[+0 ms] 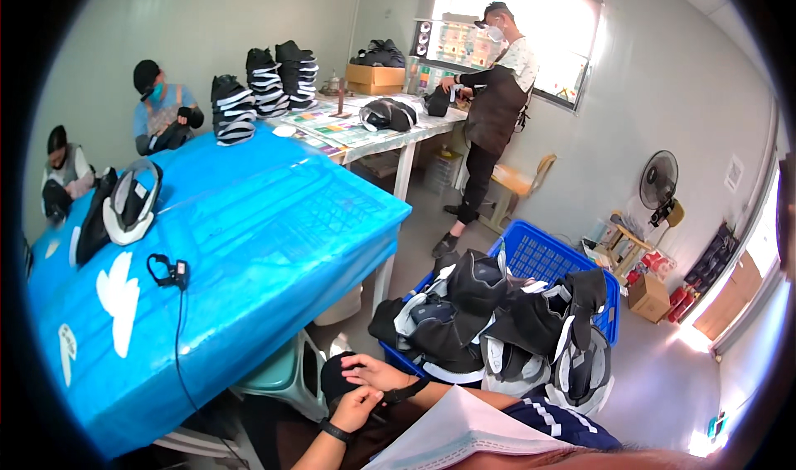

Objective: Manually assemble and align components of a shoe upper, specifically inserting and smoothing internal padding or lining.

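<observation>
At the lower middle, my left hand has its fingers bent together at a black strap around my right wrist. A dark band circles my left wrist. My right hand holds nothing that I can see, its fingers stretched and apart over a rounded black thing, whose kind I cannot tell. Just beyond and to the right, a blue plastic basket is heaped with black and grey shoe uppers. Part of my lap is hidden by a white mask at the lower edge.
A blue-covered table fills the left, bearing a strap with a small device, its cable, white cut pieces and shoe uppers. A green stool stands below. One person works standing; two sit far left.
</observation>
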The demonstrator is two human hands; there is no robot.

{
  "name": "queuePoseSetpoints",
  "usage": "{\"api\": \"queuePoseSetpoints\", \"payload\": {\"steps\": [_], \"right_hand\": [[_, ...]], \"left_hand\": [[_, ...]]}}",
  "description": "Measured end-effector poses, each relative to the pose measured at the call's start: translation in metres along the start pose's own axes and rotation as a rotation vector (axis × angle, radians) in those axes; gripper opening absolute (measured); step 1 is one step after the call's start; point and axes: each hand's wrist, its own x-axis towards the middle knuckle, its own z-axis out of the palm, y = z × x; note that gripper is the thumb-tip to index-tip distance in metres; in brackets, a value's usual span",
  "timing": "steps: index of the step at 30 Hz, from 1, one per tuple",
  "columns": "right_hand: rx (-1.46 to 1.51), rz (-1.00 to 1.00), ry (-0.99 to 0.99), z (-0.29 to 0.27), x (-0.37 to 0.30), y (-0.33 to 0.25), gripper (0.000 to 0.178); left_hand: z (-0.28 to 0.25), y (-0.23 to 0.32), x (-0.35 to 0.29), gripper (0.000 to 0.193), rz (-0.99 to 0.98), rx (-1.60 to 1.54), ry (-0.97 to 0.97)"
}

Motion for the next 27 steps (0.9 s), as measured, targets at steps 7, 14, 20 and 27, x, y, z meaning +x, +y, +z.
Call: {"api": "queuePoseSetpoints", "payload": {"steps": [7, 14, 20, 27], "right_hand": [[-1.377, -0.553, -0.391, -0.033, -0.006, -0.014, 0.039], [-0.68, 0.223, -0.255, 0.018, -0.061, -0.048, 0.066], [-1.559, -0.646, -0.393, 0.005, -0.091, -0.041, 0.059], [-1.32, -0.59, -0.633, 0.031, -0.131, -0.212, 0.075]], "left_hand": [[0.005, 0.008, 0.004, 0.014, -0.073, -0.067, 0.105], [0.013, 0.02, -0.012, 0.013, 0.023, -0.357, -0.01], [0.015, 0.025, -0.018, 0.013, 0.001, -0.446, -0.053], [-0.053, 0.019, -0.04, 0.015, 0.184, -0.64, 0.489]]}}
